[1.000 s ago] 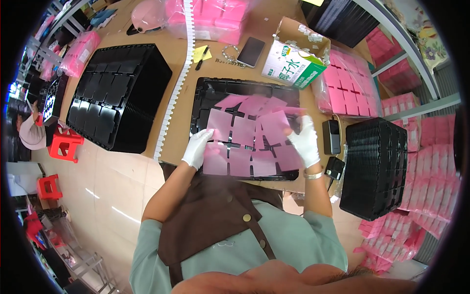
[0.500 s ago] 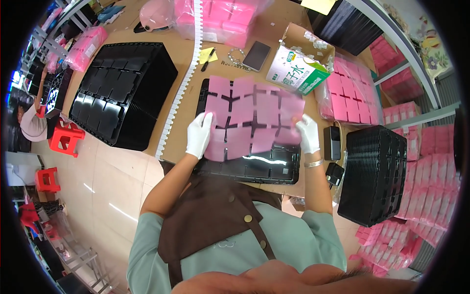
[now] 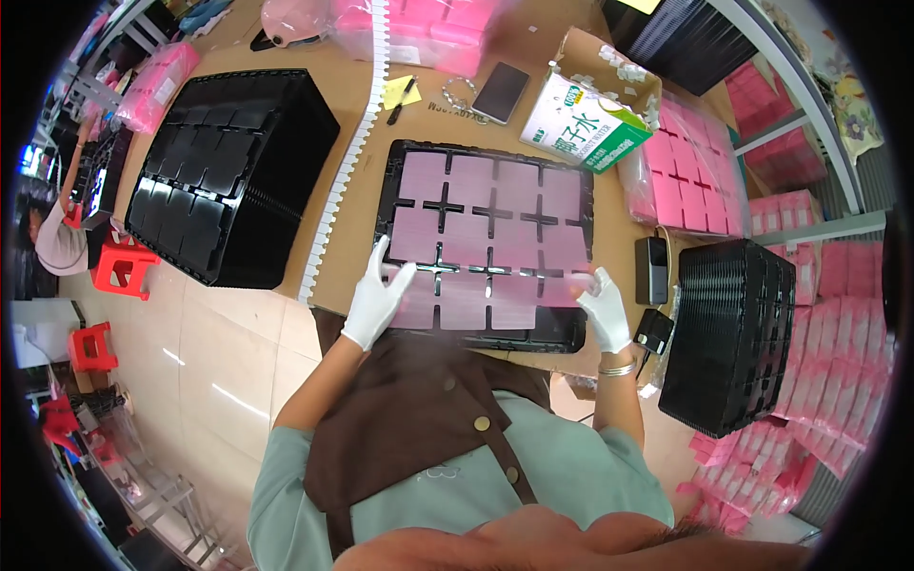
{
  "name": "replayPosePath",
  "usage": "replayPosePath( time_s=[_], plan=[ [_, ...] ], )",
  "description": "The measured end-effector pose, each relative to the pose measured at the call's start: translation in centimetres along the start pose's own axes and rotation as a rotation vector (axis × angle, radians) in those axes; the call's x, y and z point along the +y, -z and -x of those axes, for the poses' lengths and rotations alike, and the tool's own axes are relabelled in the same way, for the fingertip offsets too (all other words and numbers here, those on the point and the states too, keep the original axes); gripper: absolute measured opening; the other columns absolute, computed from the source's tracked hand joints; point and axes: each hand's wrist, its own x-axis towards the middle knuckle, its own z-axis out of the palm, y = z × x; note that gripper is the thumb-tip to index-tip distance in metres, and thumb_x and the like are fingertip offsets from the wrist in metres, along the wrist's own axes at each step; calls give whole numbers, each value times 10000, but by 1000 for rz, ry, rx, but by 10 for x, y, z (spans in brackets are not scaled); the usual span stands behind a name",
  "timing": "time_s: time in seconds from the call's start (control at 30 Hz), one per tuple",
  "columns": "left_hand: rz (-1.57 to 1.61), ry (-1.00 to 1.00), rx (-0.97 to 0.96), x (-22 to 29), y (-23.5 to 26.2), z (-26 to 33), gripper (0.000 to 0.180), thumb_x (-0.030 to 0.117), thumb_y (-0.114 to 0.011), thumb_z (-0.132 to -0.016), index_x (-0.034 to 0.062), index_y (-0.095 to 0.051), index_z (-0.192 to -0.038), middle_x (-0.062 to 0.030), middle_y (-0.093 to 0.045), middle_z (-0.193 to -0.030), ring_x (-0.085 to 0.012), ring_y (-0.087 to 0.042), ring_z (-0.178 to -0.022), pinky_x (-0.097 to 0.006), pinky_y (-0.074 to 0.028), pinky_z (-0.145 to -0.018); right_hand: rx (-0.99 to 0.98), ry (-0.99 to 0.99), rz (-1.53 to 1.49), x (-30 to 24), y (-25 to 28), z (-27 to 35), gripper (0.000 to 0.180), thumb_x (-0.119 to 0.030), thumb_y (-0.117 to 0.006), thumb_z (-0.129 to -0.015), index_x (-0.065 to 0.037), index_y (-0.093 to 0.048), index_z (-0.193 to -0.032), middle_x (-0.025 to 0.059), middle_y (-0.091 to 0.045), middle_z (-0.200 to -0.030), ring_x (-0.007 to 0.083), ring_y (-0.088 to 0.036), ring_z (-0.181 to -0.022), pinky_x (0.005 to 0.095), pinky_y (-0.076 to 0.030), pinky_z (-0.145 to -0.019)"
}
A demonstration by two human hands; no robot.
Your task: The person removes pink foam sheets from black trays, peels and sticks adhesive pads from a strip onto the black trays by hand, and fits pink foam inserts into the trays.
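Observation:
A thin translucent pink sheet [image 3: 466, 238] with cross-shaped cutouts lies over a black plastic tray [image 3: 562, 335], whose rim shows around it. My left hand [image 3: 377, 300], in a white glove, is at the sheet's left edge. Its thumb and forefinger are spread apart, the thumb over the sheet. My right hand [image 3: 606, 309], gloved with pinkish fingertips showing, pinches the sheet's right edge near the lower corner. That corner is slightly blurred.
Stacked black trays stand at the left [image 3: 233, 181] and right [image 3: 728, 333]. A cut-open carton [image 3: 590, 119], a phone [image 3: 501, 92], a bracelet [image 3: 459, 91] and a pen [image 3: 402, 102] lie beyond the tray. Wrapped pink sheets [image 3: 681, 171] are at the right. A white toothed strip [image 3: 347, 171] crosses the table.
The pink sheet has come down from above the tray and now lies spread over it. Both hands have moved toward me, and the left fingers have parted.

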Motion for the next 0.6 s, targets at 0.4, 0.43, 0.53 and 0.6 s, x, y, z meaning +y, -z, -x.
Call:
replayPosePath(
  time_s=[0.4, 0.43, 0.53, 0.6],
  plan=[
    [-175, -119, 70, -31, 11, -2, 640, 161, -634, -862, 3, -364, -1420, -146, -630, -1017, -214, -625, -853, -324, -500, -800, 98, -275, -76, -3, 22, -2, 292, -193, -613, -914, 10, -579, -1121, 65, -654, -806, 114, -618, -620, 208, -457, -502],
    [-144, -190, 107, -37, 14, 1, 619, 196, -636, -867, 11, -390, -1405, -144, -640, -894, -270, -636, -797, -356, -500, -790, 38, -363, 88, -17, 25, 5, 298, -218, -616, -917, 8, -586, -1109, 71, -652, -784, 129, -614, -573, 225, -449, -487],
    [-306, -254, 150, -39, 34, 5, 581, 234, -628, -891, 17, -418, -1388, -150, -647, -946, -283, -638, -851, -361, -496, -808, 204, -287, 356, -29, 35, 7, 352, -267, -623, -909, 24, -578, -1103, 94, -666, -770, 151, -605, -518, 270, -466, -487],
    [-541, -319, 258, -24, 43, 5, 520, 268, -605, -906, 31, -461, -1346, -177, -612, -1106, -299, -609, -1009, -383, -480, -874, 347, -67, 740, -21, 49, -1, 413, -273, -640, -883, 49, -550, -1126, 166, -679, -936, 290, -673, -759, 357, -534, -682]
  ],
)
